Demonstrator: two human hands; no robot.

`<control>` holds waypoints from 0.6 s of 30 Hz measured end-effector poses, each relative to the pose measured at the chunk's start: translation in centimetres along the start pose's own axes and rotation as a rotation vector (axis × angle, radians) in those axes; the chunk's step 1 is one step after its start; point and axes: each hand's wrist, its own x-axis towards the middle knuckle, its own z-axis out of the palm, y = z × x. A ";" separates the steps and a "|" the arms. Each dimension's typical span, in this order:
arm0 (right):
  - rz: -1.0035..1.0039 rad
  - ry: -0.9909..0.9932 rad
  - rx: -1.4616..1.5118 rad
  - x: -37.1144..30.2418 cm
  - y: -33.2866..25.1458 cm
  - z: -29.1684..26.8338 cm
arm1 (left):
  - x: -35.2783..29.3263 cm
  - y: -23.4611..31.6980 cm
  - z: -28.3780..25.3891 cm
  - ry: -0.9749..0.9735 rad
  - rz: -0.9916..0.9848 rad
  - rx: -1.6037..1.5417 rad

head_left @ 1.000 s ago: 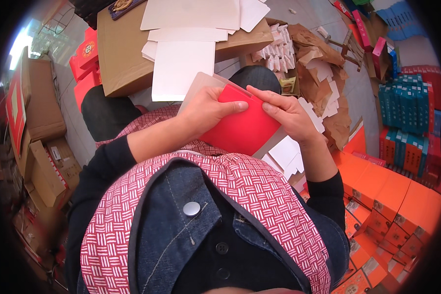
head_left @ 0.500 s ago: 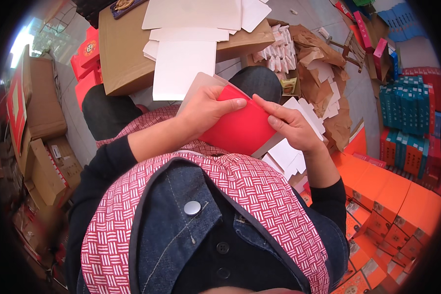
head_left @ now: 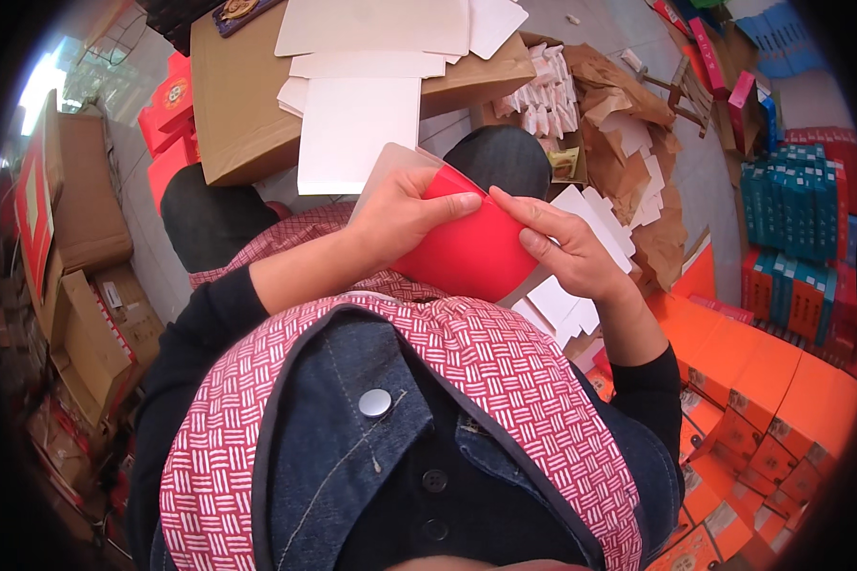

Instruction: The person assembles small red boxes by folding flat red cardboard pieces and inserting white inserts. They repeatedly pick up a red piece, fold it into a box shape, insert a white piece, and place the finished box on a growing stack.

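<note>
Above my lap I hold a bright red sheet of card [head_left: 459,243] with pale greyish-pink flaps at its edges. My left hand [head_left: 412,206] grips its upper left part, thumb lying on the red face and fingers hidden behind. My right hand [head_left: 564,233] pinches the upper right edge between thumb and fingers. The two thumbs sit close together near the top edge. Flat white card blanks [head_left: 360,124] lie just beyond my hands, one strip hanging toward my knees.
A brown cardboard box [head_left: 238,114] carries the blanks. Small wrapped packets [head_left: 547,95] and crumpled brown paper [head_left: 614,90] lie to its right. Orange boxes [head_left: 762,371] are stacked at right, with teal boxes [head_left: 790,205] beyond. Opened cartons [head_left: 90,333] stand at left.
Almost nothing differs. The red card bends slightly more between my hands, and my right hand has shifted very slightly; both grips are the same.
</note>
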 end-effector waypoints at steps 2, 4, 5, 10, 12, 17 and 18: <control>-0.008 -0.012 -0.016 -0.1 -0.1 0.0 | 0.0 -0.2 0.1 -0.002 0.015 -0.004; 0.014 -0.045 -0.010 -0.2 -0.4 0.0 | 0.1 -0.7 -0.1 -0.001 0.042 0.003; 0.007 -0.046 -0.014 -0.1 -0.5 0.0 | 0.1 -0.7 -0.1 0.004 0.045 0.013; 0.014 -0.026 -0.153 0.5 -1.2 0.0 | 0.7 0.0 -0.5 0.047 0.120 0.270; -0.081 0.176 -0.139 0.4 -1.0 -0.8 | 0.8 2.5 -0.2 0.262 0.583 0.608; -0.268 0.635 0.242 3.8 -3.1 -1.5 | -1.2 7.5 -3.3 0.595 0.973 0.681; -0.310 0.696 0.227 4.6 -1.9 -0.7 | -0.9 7.2 -2.3 0.432 0.789 0.263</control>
